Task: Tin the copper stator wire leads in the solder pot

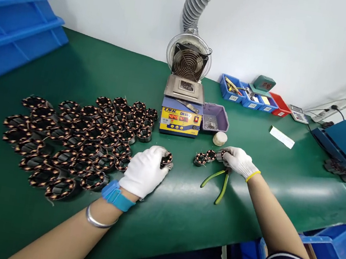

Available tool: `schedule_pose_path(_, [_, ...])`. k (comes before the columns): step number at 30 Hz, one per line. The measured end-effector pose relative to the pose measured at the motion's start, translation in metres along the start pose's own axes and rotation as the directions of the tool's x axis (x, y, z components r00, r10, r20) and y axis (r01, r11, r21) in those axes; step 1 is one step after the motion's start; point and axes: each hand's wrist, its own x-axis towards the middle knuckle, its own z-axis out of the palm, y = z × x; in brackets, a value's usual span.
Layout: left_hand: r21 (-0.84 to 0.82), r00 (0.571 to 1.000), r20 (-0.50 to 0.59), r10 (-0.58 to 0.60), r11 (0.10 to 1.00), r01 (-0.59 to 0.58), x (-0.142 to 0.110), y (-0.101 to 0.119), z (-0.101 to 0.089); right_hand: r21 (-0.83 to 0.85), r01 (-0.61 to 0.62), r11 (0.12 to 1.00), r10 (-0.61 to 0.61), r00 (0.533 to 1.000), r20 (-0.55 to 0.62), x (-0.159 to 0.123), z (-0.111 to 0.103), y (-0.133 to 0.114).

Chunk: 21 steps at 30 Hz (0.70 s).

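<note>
My left hand (146, 171), in a white glove with a blue strap at the wrist, is closed around a motor stator (166, 159) with copper windings. To its left, many such stators (82, 141) stand close together on the green table. My right hand (236, 160), also gloved, grips another stator (220, 155) at the right end of a short row. Two more stators (200, 159) stand just left of it. Green-handled pliers (222, 190) lie below my right hand, their jaws partly hidden by it.
A solder pot (180, 117) with a lit display stands at the back, under a fan and duct (190, 62). Beside it are a purple tray (216, 118) and a round pale block (220, 138). Small bins (231, 96) line the wall; blue crates (18, 26) rise at left.
</note>
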Motion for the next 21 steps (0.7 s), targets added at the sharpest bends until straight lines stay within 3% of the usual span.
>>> schedule_pose_path(2, [-0.025,0.999,-0.007,-0.048,0.999,0.047,-0.001,0.001,-0.001,0.028,0.036,0.999,-0.037,0.998,0.042,-0.001,0.004,-0.002])
schedule_pose_path(5, [-0.028,1.000,0.006,-0.017,0.999,0.017,-0.002,0.002,-0.002,0.033,0.066,0.997,-0.068,0.996,0.057,-0.004,0.002,-0.004])
schedule_pose_path(9, [0.013,0.999,0.035,0.011,1.000,-0.011,-0.002,0.002,0.000,0.079,-0.040,0.996,0.044,0.998,-0.046,-0.007,-0.007,0.000])
schedule_pose_path(12, [0.030,0.998,0.050,0.027,0.999,-0.029,-0.001,0.001,0.000,0.022,-0.094,0.995,0.096,0.989,-0.110,-0.006,-0.011,0.001])
schedule_pose_path(17, [0.060,0.990,0.107,0.089,0.994,-0.096,0.000,-0.001,-0.002,-0.087,-0.025,0.996,0.025,1.000,-0.001,-0.006,-0.006,-0.010])
schedule_pose_path(18, [0.065,0.989,0.118,0.089,0.993,-0.097,0.000,0.000,-0.003,-0.088,-0.012,0.996,0.010,1.000,-0.027,-0.008,-0.006,-0.013])
schedule_pose_path(21, [0.050,0.992,0.116,0.039,0.998,-0.045,-0.001,0.004,-0.004,-0.039,0.017,0.999,-0.026,0.967,-0.252,-0.020,-0.003,-0.028])
